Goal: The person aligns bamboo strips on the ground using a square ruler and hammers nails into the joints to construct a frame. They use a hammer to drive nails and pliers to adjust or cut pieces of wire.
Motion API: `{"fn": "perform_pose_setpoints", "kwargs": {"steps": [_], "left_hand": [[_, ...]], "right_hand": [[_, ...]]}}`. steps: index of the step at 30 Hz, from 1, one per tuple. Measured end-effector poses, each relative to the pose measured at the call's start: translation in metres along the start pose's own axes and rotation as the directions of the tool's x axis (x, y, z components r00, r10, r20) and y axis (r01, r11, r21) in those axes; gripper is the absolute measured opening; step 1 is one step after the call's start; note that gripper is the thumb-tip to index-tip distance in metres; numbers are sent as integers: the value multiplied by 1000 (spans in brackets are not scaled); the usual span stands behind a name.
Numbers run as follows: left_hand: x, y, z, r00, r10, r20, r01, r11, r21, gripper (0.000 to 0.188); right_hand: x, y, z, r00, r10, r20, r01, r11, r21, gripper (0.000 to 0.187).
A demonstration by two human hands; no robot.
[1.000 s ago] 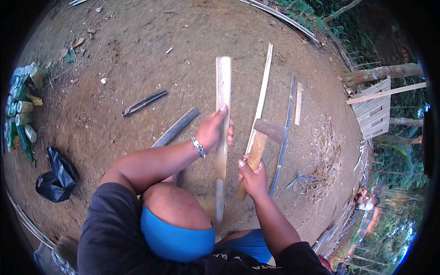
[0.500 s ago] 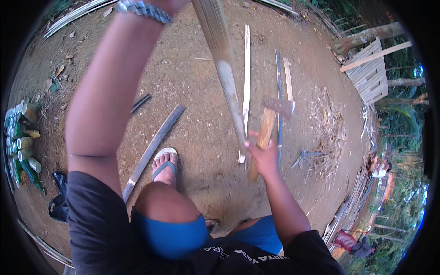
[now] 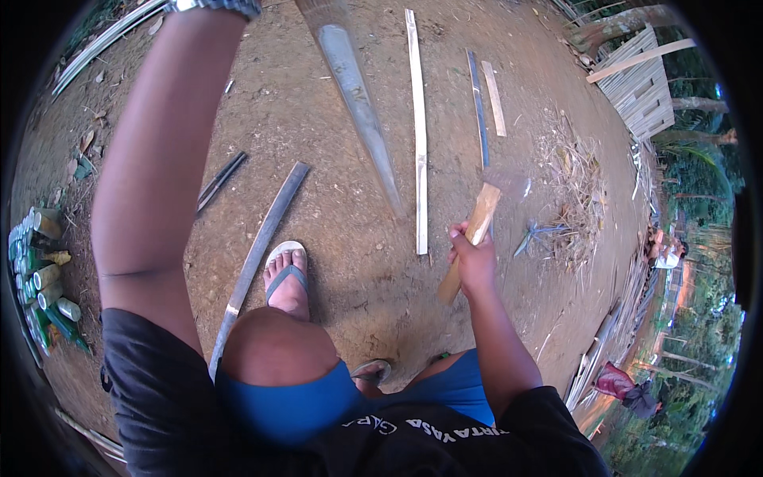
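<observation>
Looking down from the head of a person who stands on brown earth ground point(image 3: 358, 278). The left arm point(image 3: 159, 167) reaches up past the upper edge, a metal bracelet point(image 3: 212, 6) at its wrist. The left hand is out of the picture, so I cannot tell how its fingers are placed. Near that wrist, a long wide strip point(image 3: 354, 91) slants down from the upper edge, narrowing to its lower end in front of the person; whether that end touches the ground cannot be told.

The right hand point(image 3: 474, 256) is lower and to the right, its fingers clamped around the wooden handle of a hatchet point(image 3: 484, 211). The hatchet's head is blurred, and it is well apart from the wide strip.

Between them a pale strip point(image 3: 420, 143) lies on the ground. Beyond the hatchet lie a narrow dark strip point(image 3: 479, 111) and a short pale strip point(image 3: 493, 99). At left, a long dark strip point(image 3: 266, 238) lies beside a sandalled foot point(image 3: 288, 278), with a dark hand tool point(image 3: 221, 183) near the arm.

The step in hand appears to be handling the wide strip, with the hatchet kept aside. A next move would call for a steady strip and a blade clear of the left hand and foot.
</observation>
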State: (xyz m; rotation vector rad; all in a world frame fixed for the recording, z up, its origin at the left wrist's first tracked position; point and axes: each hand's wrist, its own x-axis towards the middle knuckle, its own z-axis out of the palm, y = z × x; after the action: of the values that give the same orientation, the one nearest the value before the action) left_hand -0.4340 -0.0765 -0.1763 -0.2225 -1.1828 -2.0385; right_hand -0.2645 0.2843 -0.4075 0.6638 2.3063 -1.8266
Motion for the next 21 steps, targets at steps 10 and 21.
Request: {"fn": "perform_pose_setpoints", "kwargs": {"steps": [10, 21], "left_hand": [[-77, -103, -101, 903, -352, -247, 352, 935, -46, 30], [-103, -111, -149, 816, -100, -569, 290, 923, 253, 16]], "right_hand": [[-27, 67, -18, 958, 276, 82, -278, 960, 14, 22], [3, 120, 11, 908, 389, 155, -345, 905, -247, 30]]}}
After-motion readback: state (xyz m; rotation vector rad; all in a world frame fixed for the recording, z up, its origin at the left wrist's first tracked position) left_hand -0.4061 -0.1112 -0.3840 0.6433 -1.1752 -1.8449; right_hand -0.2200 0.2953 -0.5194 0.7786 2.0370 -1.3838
